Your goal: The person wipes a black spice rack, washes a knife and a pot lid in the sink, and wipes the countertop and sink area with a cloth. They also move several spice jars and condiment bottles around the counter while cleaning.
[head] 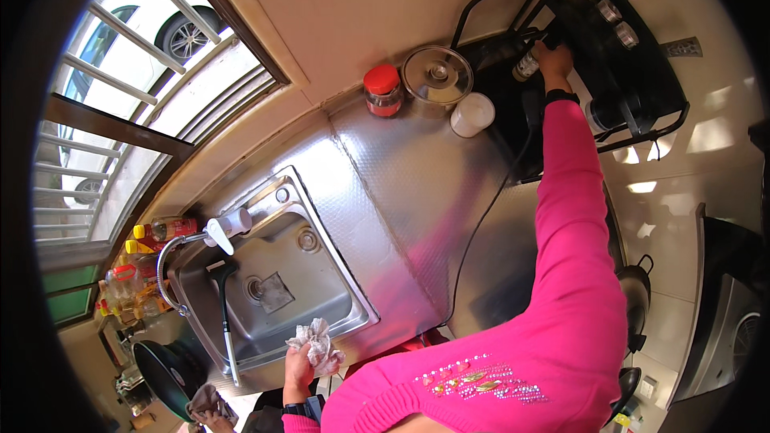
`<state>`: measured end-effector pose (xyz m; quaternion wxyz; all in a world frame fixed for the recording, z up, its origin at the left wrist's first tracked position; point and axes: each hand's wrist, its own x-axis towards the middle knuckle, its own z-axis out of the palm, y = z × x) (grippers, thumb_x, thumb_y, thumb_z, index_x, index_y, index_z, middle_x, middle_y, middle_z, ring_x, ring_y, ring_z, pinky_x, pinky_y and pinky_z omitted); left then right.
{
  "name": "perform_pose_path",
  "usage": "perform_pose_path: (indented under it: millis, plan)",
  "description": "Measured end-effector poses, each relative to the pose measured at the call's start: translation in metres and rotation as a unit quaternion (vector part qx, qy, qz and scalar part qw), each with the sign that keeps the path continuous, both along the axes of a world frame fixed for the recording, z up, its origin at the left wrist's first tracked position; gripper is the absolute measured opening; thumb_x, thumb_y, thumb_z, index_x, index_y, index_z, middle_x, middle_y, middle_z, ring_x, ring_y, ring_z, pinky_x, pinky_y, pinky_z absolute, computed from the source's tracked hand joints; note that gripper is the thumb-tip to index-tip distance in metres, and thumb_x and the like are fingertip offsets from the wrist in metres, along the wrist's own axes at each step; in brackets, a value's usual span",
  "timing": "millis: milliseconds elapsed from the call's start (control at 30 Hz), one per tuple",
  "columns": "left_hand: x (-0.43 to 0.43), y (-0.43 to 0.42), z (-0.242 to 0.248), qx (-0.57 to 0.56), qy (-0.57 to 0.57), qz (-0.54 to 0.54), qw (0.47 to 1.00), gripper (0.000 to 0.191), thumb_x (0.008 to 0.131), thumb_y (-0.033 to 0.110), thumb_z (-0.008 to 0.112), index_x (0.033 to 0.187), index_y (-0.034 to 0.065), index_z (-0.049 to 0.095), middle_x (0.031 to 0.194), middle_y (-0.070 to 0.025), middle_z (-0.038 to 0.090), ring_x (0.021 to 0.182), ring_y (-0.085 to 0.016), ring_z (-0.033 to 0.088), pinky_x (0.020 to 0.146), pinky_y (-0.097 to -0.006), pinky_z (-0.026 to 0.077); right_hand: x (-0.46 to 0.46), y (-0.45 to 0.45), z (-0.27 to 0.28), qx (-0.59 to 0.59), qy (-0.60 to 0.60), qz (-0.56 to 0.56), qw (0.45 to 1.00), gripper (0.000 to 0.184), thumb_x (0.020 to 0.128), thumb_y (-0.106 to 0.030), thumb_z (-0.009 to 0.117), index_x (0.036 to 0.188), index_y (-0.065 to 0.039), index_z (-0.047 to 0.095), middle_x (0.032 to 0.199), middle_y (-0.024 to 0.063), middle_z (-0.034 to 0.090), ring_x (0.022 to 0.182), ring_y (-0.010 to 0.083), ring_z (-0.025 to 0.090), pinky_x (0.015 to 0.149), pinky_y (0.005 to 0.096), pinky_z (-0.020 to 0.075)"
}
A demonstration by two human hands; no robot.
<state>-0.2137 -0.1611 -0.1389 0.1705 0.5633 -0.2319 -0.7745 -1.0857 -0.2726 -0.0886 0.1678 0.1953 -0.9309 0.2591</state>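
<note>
At the black rack in the upper right, my right hand is closed around a glass jar that bears a label. Down by the front edge of the steel sink, my left hand grips a crumpled, light-coloured cloth. A white lidded container, a steel pot with a glass lid and a red-lidded jar stand left of the rack.
A black cable runs across the steel counter. The faucet and a black-and-white scraper are at the sink, with bottles beyond. Another person's hand holds a dark cloth at lower left, near a wok.
</note>
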Motion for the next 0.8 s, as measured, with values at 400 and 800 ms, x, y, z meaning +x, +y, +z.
perform_pose_path:
  millis: [400,800]
  plan:
    - [-0.006,-0.003,0.009,-0.020,-0.018,-0.008,1.000,0.034,0.092,0.001,0.044,0.125,-0.0010,0.055,0.113,-0.0109,0.065,0.096,-0.023,0.066,0.079,-0.0357,0.056,-0.029,-0.001,-0.047,0.006,-0.058,-0.069,0.996,0.083,0.076,-0.056,0.071,0.126,0.007,0.052,0.130,0.0294,0.051,0.120,0.0442,0.050,0.097,0.0479,0.0447]
    - [-0.016,-0.032,0.035,-0.198,0.110,0.012,0.974,0.040,0.089,-0.002,0.048,0.128,0.0000,0.057,0.117,-0.0065,0.064,0.106,-0.016,0.060,0.094,-0.0317,0.048,0.392,0.068,0.102,-0.142,-0.507,0.554,0.645,0.035,0.097,-0.019,0.057,0.129,-0.006,0.053,0.111,0.0062,0.059,0.084,0.0073,0.056,0.067,0.0228,0.0514]
